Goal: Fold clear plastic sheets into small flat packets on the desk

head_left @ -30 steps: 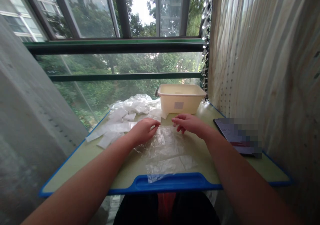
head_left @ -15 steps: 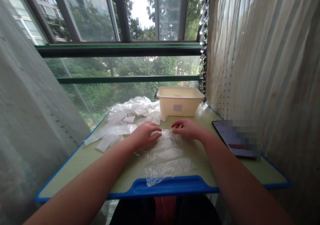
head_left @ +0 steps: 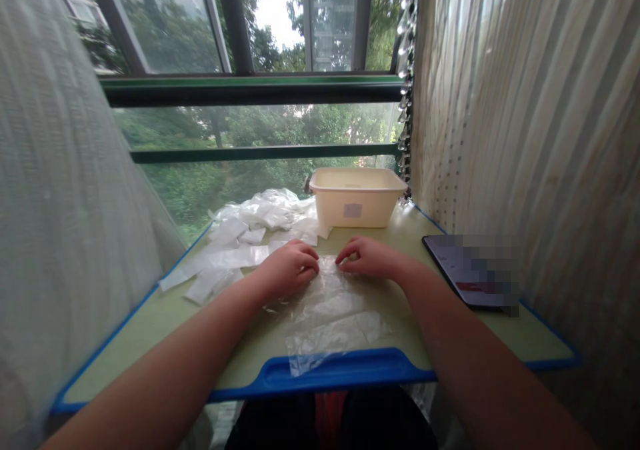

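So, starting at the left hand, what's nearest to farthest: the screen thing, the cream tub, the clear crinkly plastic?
From the left hand, in the head view:
1. Clear crinkly plastic: just to its right.
2. Cream tub: farther back, slightly right.
3. Screen thing: far over on the right.

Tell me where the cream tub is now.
In the head view, the cream tub stands at the far end of the table, right of centre, beside the white plastic pile and beyond the right hand.
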Tool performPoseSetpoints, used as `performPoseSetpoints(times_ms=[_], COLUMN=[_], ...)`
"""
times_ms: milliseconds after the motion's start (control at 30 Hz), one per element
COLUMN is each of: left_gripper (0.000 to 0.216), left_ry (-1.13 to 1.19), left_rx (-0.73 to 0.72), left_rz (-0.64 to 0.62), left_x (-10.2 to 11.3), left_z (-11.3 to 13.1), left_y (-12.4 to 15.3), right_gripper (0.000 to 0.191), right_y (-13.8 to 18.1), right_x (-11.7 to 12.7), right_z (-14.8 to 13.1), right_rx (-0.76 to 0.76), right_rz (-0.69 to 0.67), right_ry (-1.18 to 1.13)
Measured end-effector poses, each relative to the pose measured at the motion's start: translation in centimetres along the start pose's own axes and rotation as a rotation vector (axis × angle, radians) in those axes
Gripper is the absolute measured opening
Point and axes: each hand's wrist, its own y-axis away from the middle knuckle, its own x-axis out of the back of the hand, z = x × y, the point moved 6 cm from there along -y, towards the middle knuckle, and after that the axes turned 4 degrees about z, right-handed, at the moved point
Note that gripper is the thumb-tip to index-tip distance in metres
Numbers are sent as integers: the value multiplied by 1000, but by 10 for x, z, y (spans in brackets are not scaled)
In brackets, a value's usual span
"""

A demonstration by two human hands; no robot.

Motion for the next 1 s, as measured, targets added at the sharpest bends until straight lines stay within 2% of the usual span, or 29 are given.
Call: performPoseSetpoints(times_ms=[233, 400, 567, 767, 833, 933, 1000], left_gripper=[36, 26, 27, 30, 31, 31, 28], left_ry=[10, 36, 19, 28, 36, 11, -42], left_rx=[18, -10, -2, -2, 36, 167, 275], left_rz=[3, -25, -26, -36, 29, 204, 221], left_x=[-3, -4, -3, -5, -2, 13, 25], left_z=[0, 4, 3, 3, -2, -14, -22], left_y=[-1, 0, 0, -1, -1, 1, 4], right_gripper=[20, 21, 21, 21, 20, 19, 21], right_y=[-1, -2, -1, 0, 0, -2, -4], right_x=[-2, -4, -3, 4, 2, 1, 2], right_z=[-1, 0, -1, -10, -11, -13, -13], right_rx=[-5, -5, 8, 37, 29, 23, 12], right_rz=[-6, -21, -30, 78, 81, 105, 157], right_ry=[-16, -15, -15, -53, -69, -113, -160])
